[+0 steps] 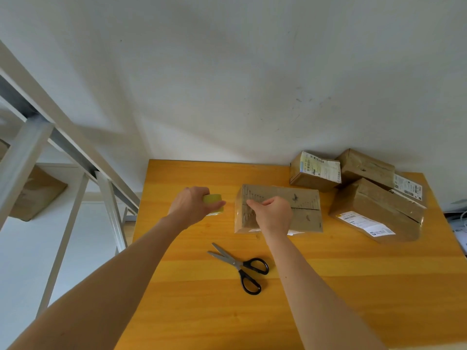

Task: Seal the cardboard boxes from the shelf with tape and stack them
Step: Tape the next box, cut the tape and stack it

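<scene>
Left hand (pixel 190 204) gripping tape roll (pixel 214 203) at nine o'clock of the box (pixel 303 205), right hand (pixel 274 213) curled atop it, pinching something, can't tell what, scissors (pixel 240 266) at six

Head-worn camera looks forward and down from close above the table (pixel 328 286) toward the wall (pixel 252 72)

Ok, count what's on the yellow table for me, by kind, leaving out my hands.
Cardboard boxes: 4
Tape roll: 1, gripped in the left hand
Scissors: 1
Total: 6
</scene>
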`<state>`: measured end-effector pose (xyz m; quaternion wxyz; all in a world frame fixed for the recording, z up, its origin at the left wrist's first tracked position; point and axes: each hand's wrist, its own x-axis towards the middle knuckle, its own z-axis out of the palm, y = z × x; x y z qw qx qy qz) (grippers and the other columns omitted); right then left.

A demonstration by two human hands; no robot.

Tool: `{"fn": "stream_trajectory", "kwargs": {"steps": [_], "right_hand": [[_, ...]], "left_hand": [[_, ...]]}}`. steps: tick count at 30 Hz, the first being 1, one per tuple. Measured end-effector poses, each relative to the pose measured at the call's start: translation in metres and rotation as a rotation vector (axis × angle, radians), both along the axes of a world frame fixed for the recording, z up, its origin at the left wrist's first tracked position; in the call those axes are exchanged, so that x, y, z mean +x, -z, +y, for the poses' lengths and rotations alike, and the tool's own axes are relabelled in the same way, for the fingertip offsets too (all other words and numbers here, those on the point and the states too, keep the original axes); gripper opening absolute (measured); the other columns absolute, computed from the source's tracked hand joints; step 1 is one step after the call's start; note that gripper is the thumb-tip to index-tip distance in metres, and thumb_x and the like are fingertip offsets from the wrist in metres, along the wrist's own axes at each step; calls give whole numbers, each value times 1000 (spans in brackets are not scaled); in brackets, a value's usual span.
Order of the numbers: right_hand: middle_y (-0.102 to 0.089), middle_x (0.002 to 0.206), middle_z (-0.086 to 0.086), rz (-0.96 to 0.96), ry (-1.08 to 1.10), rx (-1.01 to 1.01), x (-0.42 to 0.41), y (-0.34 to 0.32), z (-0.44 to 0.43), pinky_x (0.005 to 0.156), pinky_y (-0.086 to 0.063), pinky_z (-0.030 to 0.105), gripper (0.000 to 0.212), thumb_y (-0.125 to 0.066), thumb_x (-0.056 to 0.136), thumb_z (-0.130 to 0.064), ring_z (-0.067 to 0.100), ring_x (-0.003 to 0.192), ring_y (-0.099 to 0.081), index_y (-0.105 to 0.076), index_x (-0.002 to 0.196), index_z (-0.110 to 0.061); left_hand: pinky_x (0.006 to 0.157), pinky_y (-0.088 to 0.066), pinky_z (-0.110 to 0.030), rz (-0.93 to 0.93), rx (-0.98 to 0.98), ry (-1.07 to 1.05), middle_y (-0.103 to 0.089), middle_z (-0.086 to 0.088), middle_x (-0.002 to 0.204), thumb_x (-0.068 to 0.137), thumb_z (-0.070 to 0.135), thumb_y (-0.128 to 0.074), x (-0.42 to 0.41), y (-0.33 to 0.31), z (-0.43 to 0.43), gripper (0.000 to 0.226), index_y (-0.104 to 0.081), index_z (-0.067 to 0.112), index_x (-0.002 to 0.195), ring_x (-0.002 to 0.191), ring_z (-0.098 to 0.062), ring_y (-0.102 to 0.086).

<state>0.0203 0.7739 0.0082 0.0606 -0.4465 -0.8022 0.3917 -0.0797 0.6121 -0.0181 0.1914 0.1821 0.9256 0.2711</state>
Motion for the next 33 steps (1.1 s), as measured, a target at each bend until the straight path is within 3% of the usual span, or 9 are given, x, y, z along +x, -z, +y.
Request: {"fn": "stream_trajectory", "kwargs": {"steps": [4, 6, 9, 12, 16, 21, 26, 29, 33], "right_hand": [[-54, 76, -4, 158, -4, 179, 8, 1, -3, 60, -43, 24, 17, -64, 93, -25, 19, 78, -56, -55, 85, -12], [-62, 104, 7, 193, -174, 431, 12, 5, -7, 88, -50, 37, 26, -52, 99, -28, 22, 100, -57, -59, 111, -6], [-6, 163, 7, -37, -739, 578, 2, 9, -9, 122, -7, 38, 70, -15, 101, -54, 21, 150, -5, -11, 156, -11], [33, 156, 0, -180, -1024, 673, -13, 18, -5, 120, 13, 37, 79, 2, 92, -66, 15, 144, 29, 23, 150, -16], [38, 153, 3, -338, -1026, 624, -19, 26, 0, 118, 16, 38, 92, 7, 83, -75, 19, 143, 32, 22, 151, -14], [40, 152, 6, -382, -1107, 548, -26, 23, 4, 115, 19, 40, 123, -30, 72, -90, 23, 143, 32, 25, 148, -11], [40, 151, 14, -514, -1208, 648, -27, 16, 0, 114, 16, 45, 139, -80, 66, -58, 32, 143, 30, 17, 153, -10], [39, 151, 17, -621, -1197, 663, -26, 9, -3, 113, 15, 44, 143, -87, 64, -45, 34, 143, 27, 19, 151, -7], [5, 159, 18, -625, -1162, 715, -27, -6, -2, 120, 1, 44, 122, -81, 76, -31, 36, 148, 4, 9, 152, -2]], "left_hand": [[41, -29, -24, -20, 53, -6, -50, 2, 57, 76, 61, -67, -1, 2, 0, 46, -47, 22, 61, 51, -14, -45], [42, -30, -25, -40, 66, -16, -49, 2, 56, 75, 61, -67, -1, 5, -1, 47, -47, 22, 59, 52, -14, -45], [44, -29, -26, -55, 91, -17, -48, 2, 55, 75, 60, -69, -1, 8, -2, 47, -47, 21, 58, 53, -17, -44], [45, -29, -27, -66, 98, -7, -48, 3, 53, 73, 61, -70, -2, 9, -1, 48, -46, 22, 57, 52, -17, -43], [48, -32, -30, -119, 104, -17, -49, -1, 56, 73, 62, -69, -4, 12, -2, 54, -54, 11, 65, 53, -17, -42], [50, -38, -34, -144, 79, 1, -58, -7, 63, 77, 62, -65, -4, 14, -2, 54, -58, 9, 70, 55, -19, -48], [52, -37, -32, -170, 60, 40, -53, -2, 60, 73, 62, -69, -9, 10, -4, 53, -58, 10, 67, 55, -15, -47], [51, -34, -29, -178, 39, 76, -48, 3, 56, 69, 65, -69, -11, 3, -3, 52, -52, 18, 58, 53, -14, -44], [53, -40, -32, -142, -5, 133, -54, 4, 61, 56, 82, -61, -10, -12, -4, 60, -53, 23, 63, 58, -15, -51]]}}
